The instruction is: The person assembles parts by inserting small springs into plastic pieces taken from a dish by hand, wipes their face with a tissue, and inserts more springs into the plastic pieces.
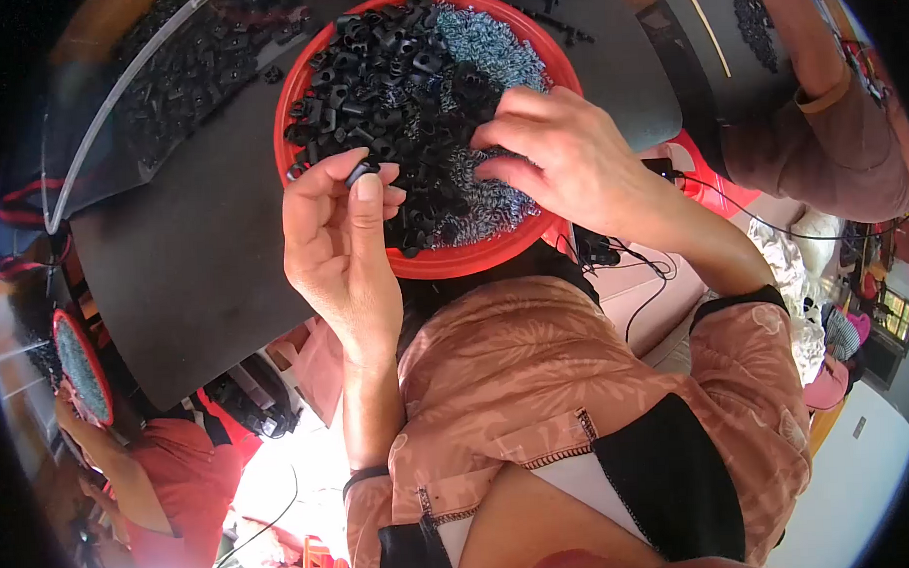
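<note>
A round red tray [424,266] holds many small black plastic parts [368,87] on its left and middle, and small silvery metal pieces [491,42] on its right side. My left hand [343,233] is raised over the tray's lower left edge, with thumb and fingertips pinched on a small dark part [361,171]. Over the right part of the tray, my right hand [570,155] has its fingers bent down toward the pieces, thumb and index finger apart. Whether its fingertips touch or hold anything is too small to tell.
Black parts [207,62] lie in a heap on the dark table [193,263] at upper left. A co-worker's arm [811,31] reaches in at upper right. Another person in red [186,484] sits at lower left beside a second red-rimmed tray [106,396]. Cables [644,257] hang at right.
</note>
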Demonstrator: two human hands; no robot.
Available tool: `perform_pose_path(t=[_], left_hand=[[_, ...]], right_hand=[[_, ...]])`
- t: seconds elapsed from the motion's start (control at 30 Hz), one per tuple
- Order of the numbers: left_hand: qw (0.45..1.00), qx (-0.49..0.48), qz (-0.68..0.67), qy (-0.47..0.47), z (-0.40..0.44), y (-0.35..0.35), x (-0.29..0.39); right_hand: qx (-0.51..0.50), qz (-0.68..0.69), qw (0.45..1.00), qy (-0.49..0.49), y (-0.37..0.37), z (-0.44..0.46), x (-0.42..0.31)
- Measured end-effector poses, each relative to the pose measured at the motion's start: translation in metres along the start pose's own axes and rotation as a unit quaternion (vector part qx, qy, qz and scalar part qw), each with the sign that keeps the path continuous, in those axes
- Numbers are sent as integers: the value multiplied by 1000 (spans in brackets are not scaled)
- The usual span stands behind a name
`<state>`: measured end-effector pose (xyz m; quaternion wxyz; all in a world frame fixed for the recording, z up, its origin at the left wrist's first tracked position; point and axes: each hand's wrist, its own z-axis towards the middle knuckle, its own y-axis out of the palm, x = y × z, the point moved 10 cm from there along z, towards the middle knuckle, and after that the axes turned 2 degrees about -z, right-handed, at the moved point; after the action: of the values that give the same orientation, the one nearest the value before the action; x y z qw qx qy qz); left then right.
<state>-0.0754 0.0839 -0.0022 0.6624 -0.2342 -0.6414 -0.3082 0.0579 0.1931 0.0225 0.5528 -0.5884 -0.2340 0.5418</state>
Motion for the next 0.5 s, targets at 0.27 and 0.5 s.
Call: perform_pose_path(t=[0.27, 0.5], left_hand=[[1000, -11, -13, -3, 1, -1, -1], [998, -54, -19, -36, -2, 6, -1]], right_hand=[[24, 113, 993, -8, -2, 4, 7], [-18, 455, 865, 210, 7, 0, 35]])
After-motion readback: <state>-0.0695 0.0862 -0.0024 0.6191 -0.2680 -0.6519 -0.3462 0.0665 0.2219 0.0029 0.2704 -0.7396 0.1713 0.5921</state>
